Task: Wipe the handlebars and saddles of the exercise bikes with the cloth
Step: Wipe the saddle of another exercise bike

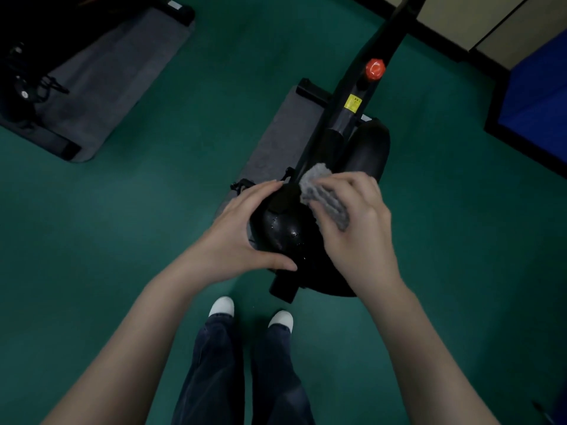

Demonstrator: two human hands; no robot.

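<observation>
White shoes (pixel 222 305) stand on the green floor (pixel 122 225), near the black saddle (pixel 285 228). The left grip (pixel 236 228) clasps the saddle's left side. The right grip (pixel 356 222) holds the grey cloth (pixel 322 194) pressed on the saddle's front right. Beyond, the bike frame (pixel 346 118) carries an orange knob (pixel 375 69).

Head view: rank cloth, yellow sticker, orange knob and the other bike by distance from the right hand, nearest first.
1. The cloth, held in the right hand on the saddle.
2. The yellow sticker, ahead on the frame.
3. The orange knob, farther up the frame.
4. The other bike, far left.
</observation>
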